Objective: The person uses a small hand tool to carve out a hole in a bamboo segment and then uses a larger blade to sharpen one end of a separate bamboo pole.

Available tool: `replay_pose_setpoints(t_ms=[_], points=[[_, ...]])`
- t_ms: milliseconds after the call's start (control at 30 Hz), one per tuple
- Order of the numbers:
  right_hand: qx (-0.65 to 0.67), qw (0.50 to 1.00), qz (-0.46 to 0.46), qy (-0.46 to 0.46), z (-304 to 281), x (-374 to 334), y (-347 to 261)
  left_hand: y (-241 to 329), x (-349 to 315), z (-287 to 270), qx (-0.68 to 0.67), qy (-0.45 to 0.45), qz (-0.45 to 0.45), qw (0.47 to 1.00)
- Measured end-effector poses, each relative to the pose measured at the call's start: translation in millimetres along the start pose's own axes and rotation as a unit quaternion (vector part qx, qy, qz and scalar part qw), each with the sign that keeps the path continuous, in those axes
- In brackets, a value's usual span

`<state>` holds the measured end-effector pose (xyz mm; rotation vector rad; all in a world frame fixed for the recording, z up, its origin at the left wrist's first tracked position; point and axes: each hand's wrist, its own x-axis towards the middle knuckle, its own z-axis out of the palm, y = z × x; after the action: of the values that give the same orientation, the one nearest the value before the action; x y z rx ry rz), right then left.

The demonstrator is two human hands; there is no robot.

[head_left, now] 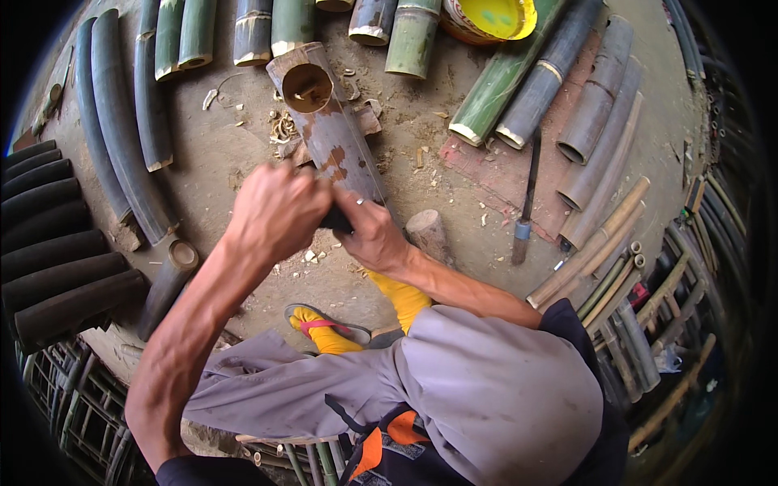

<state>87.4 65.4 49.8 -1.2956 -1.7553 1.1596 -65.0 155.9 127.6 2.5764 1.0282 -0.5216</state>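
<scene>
Many bamboo lengths [121,121] flank holed tube [342,154]; right hand [374,231] clamped on black object [335,219], left hand [279,202] blurred, grip unclear.

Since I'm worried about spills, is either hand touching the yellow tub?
No, the left hand and right hand are near the bamboo tube, apart from the tub.

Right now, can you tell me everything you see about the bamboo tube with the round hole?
The bamboo tube is grey-brown with darker brown blotches. A wide round hole opens in its upper side near the far end, brown inside. It lies in front of the person, its far end slanting left. Pale shavings lie beside it, and a reddish-brown block seems to sit underneath. The right hand hides part of its near end; whether they touch is unclear.
</scene>
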Motion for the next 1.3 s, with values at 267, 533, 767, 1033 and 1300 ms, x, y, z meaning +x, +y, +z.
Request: replay_pose_setpoints(t_ms=[267,533,767,1033,1300], points=[[-0.178,0.922,-0.02,-0.344,-8,2,-10,3,-51,60,-0.386,-0.234,-0.111,0.885],[0.218,0.96,0.141,-0.1,-70,-18,-51,122,-84,38,-0.651,0.137,-0.31,0.679],[-0.029,0.987,0.126,-0.097,-94,-94,-23,155,-32,72,-0.907,-0.028,-0.231,0.35],[-0.235,0.927,0.204,-0.211,-122,-65,-29,156,32,93,-0.878,-0.035,-0.304,0.367],[-0.441,0.796,0.043,-0.412,-125,18,-70,161,23,99,-0.975,0.139,-0.172,0.001]])
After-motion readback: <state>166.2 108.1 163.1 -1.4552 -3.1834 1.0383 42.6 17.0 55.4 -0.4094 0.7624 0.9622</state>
